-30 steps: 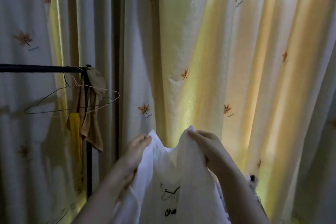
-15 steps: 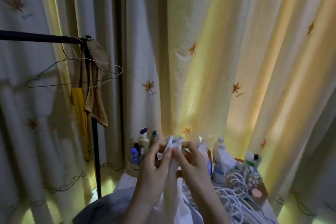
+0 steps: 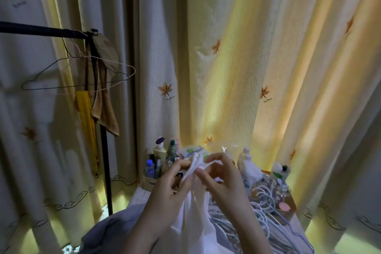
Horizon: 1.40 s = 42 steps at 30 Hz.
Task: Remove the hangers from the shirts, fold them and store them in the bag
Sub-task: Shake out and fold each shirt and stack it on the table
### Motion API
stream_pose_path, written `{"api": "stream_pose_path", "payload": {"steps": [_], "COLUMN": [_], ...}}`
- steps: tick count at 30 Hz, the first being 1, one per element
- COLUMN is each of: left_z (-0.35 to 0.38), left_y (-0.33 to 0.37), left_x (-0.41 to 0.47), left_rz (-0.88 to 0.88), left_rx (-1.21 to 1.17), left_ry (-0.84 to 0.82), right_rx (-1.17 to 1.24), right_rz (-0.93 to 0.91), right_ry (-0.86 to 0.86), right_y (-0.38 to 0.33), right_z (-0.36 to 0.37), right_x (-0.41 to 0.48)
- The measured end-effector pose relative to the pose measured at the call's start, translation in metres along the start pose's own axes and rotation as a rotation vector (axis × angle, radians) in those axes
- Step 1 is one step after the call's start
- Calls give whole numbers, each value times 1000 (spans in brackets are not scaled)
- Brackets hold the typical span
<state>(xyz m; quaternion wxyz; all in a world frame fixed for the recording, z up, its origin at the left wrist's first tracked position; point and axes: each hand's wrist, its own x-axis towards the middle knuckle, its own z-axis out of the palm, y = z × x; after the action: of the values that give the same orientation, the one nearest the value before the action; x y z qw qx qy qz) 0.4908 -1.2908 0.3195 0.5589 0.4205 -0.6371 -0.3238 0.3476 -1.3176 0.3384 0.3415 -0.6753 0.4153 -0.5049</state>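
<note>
A person's left hand (image 3: 169, 192) and right hand (image 3: 225, 183) meet close together, each pinching the bunched top edge of a thin white shirt (image 3: 192, 218) between thumb and curled fingers. The soft cloth drops between the wrists in loose vertical folds, and in the dim light it is hard to say whether it is doubled over. Just right of the shirt, a tangled heap of white hangers (image 3: 266, 208) lies in looping curves on a wooden surface (image 3: 290, 202). Behind the hands stands a cluster of plastic bottles (image 3: 159, 151). To the left, a black metal rail (image 3: 41, 29) carries two bare wire hangers (image 3: 82, 77), a nubby brown towel (image 3: 106, 115) and a narrow yellow cloth (image 3: 85, 113). Rumpled grey fabric (image 3: 115, 231) lies below the left forearm. A coarse-woven cream curtain (image 3: 226, 72), embroidered with small orange maple leaves, glows yellow in deep pleats across the background.
</note>
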Motion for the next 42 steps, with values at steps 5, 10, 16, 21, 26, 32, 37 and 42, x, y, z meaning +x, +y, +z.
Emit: {"api": "stream_pose_path", "payload": {"steps": [5, 10, 16, 21, 26, 32, 37, 42], "left_z": [-14, -33, -56, -65, -48, -31, -30, -19], "left_y": [9, 37, 44, 55, 69, 60, 20, -32], "left_x": [2, 16, 10, 19, 27, 27, 14, -1], "left_rz": [16, 95, 39, 86, 66, -37, -235, -278], "left_rx": [-93, -103, -118, 80, 55, 124, 152, 359], "left_ry": [-41, -44, -144, 107, 55, 126, 6, -125], "right_rx": [-242, -178, -45, -173, -258, -231, -240, -286], "right_rz": [-263, -335, -455, -619, -649, -633, -575, -547], "right_ry": [-281, -274, -158, -157, -149, -152, -115, -35], "right_y": [-16, -36, -71, -108, -119, -115, -111, -109], "right_z": [-25, -22, -37, -58, -55, -51, -67, -83], "right_x": [17, 36, 65, 87, 92, 93, 100, 106]}}
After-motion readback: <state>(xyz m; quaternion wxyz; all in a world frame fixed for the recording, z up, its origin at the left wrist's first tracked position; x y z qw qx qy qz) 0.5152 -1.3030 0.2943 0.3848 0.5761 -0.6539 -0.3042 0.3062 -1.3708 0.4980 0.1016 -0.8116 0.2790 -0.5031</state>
